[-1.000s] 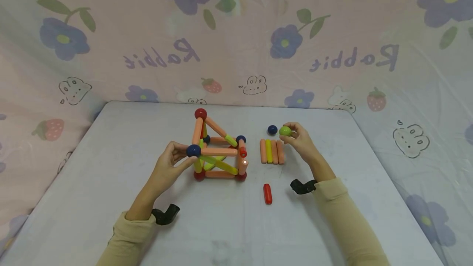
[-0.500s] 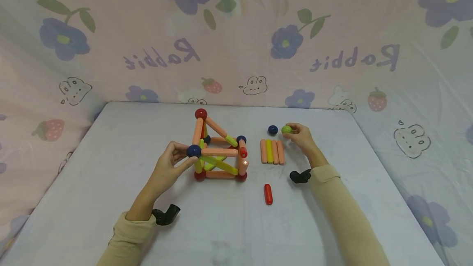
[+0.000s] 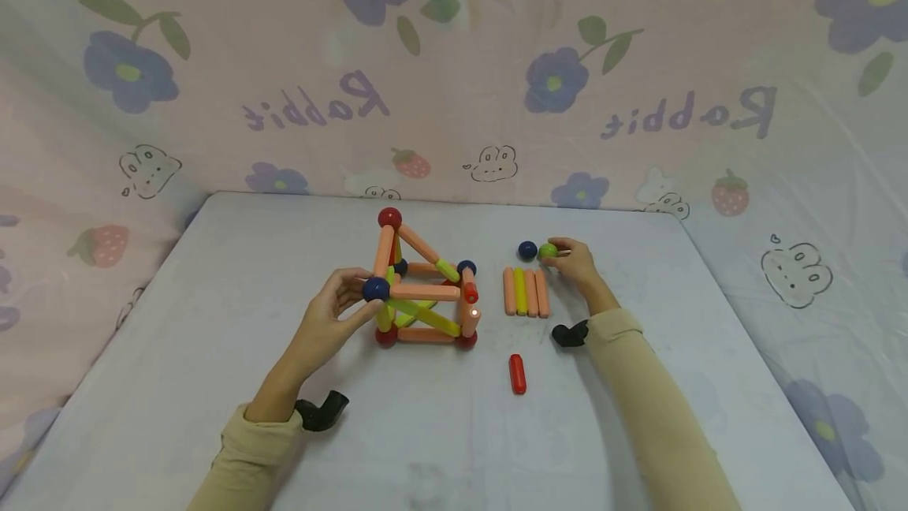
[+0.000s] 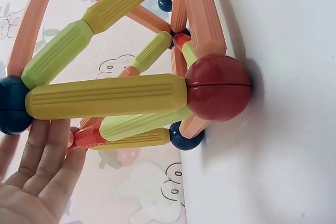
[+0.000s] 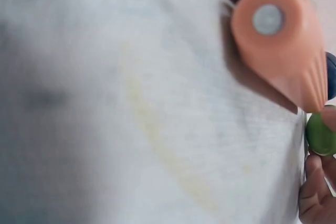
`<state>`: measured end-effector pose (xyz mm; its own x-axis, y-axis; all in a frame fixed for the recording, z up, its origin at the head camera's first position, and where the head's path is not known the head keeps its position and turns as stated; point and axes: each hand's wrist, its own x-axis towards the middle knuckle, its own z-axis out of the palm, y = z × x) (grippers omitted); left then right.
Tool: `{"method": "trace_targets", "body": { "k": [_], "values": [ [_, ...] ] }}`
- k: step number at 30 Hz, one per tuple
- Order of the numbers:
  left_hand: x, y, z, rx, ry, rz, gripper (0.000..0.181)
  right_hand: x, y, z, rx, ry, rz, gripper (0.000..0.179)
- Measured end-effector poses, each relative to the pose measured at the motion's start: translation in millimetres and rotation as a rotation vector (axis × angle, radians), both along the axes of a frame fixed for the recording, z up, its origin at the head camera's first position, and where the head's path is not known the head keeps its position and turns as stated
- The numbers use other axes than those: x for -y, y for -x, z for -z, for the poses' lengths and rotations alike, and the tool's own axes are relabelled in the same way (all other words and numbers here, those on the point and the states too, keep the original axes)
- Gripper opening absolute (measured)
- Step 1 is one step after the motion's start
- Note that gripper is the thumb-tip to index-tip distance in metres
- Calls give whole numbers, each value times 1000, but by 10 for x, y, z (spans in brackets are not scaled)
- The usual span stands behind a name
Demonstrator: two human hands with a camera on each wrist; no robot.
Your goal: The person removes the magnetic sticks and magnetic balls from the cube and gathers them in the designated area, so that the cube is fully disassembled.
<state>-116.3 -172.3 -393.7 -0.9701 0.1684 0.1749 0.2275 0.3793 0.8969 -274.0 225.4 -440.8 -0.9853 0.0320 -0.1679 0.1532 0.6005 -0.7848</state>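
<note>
A frame of magnetic building sticks (image 3: 426, 292) and balls stands left of centre on the table. At its near upper left corner, my left hand (image 3: 329, 322) holds the dark blue ball (image 3: 376, 289) between thumb and fingers. The left wrist view shows those fingers (image 4: 42, 166) behind a yellow stick (image 4: 107, 97), which runs from the blue ball to a red ball (image 4: 219, 87). To the right, my right hand (image 3: 576, 265) pinches a green ball (image 3: 548, 251), close beside a loose dark blue ball (image 3: 527, 251). In the right wrist view the green ball (image 5: 321, 135) shows partly at the edge.
Several loose sticks lie side by side in front of the balls, orange ones (image 3: 509, 292) and a yellow one (image 3: 521, 292). Closer to me lies a red stick (image 3: 518, 374). A patterned cloth (image 3: 454, 85) hangs behind the white table (image 3: 426, 448).
My right hand has brought the green ball slightly nearer the loose blue ball, and my right forearm has shifted left. The left hand stays at the frame's corner.
</note>
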Motion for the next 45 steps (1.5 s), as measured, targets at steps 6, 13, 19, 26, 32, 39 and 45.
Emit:
{"method": "trace_targets", "body": {
  "k": [6, 13, 19, 26, 32, 39, 45],
  "values": [
    [-3, -10, -3, -51, 34, 14, 46, 4, 7, 7, 3, -19, -5, 56],
    [2, -15, 12, -75, 16, 24, 42, -3, 8, -2, 15, -16, -4, 58],
    [5, -13, 23, -79, 6, 24, 41, -30, -45, -56, -27, -22, 9, 58],
    [16, -2, 42, -88, 3, 23, 39, 122, -219, -238, -164, -85, 8, 48],
    [14, -2, 43, -93, 12, 20, 40, 421, -531, -431, -326, -38, -119, 37],
    [11, 1, 48, -87, 7, 22, 40, 844, -906, -676, -528, 5, -315, 27],
    [14, 1, 48, -100, -2, 26, 40, 1208, -1159, -857, -736, -46, -546, 28]
  ]
}}
